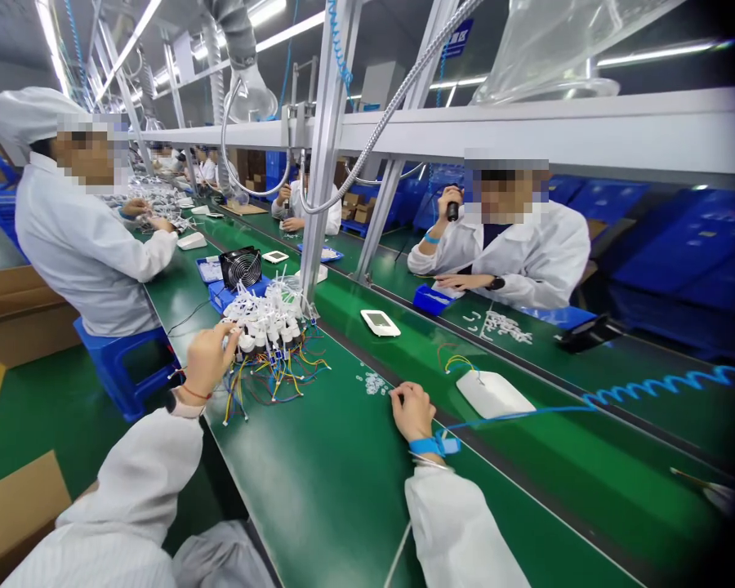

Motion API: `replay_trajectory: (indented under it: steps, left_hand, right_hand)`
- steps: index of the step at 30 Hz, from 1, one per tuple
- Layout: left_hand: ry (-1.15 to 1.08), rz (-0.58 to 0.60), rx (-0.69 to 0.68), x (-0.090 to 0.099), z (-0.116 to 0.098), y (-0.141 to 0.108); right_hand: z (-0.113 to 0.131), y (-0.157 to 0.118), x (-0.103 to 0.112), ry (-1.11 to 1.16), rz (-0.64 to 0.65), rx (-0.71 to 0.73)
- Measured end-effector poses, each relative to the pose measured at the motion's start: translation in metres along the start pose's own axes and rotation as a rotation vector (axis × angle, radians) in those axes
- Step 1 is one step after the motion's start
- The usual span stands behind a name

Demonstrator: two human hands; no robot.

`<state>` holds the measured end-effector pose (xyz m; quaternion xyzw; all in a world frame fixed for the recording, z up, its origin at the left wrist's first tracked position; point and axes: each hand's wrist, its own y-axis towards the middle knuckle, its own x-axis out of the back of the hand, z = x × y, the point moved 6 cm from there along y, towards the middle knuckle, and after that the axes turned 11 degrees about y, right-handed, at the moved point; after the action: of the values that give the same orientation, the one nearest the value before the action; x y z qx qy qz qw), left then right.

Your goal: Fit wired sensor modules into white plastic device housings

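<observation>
The left hand (209, 361) has its fingers drawn together at the near edge of a heap of white wired components (269, 327); its grip looks pressed on something at the heap's rim, though what it pinches, if anything, is too small to tell. The heap sits just ahead of that hand, its red, blue, yellow and green wires (275, 388) fanning out across the green desk (318, 498) towards the wrist.

The right hand (412, 411) rests with loosely curled fingers on the desk, its grip holding nothing visible. A blue wrist strap (425, 446) circles that wrist, and a blue coiled cord (661, 386) runs away to the right. Just ahead of the fingertips lies a small scatter of white pieces (373, 383). Further right is a white casing (495, 394) with coloured wires curling from it, and beyond the heap lies a white device with a screen (380, 322).

By the look of it, many components already carry their wires and are gathered together, while the loose white pieces remain unfitted. Past the heap stand a black fan unit (240, 268) and a blue tray (238, 294).
</observation>
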<state>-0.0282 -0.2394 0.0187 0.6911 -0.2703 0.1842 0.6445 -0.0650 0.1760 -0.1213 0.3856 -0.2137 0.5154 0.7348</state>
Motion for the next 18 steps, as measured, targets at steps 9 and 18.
replay_trajectory:
  steps: [9,18]
  left_hand:
    - [-0.892,-0.025,-0.219,0.136,-0.102,0.020]
    - [-1.618,1.553,-0.391,0.050,-0.289,-0.120]
  right_hand:
    - [0.001,-0.016,0.021,0.157,-0.150,0.066]
    - [-0.018,-0.098,0.077,0.374,-0.202,0.061]
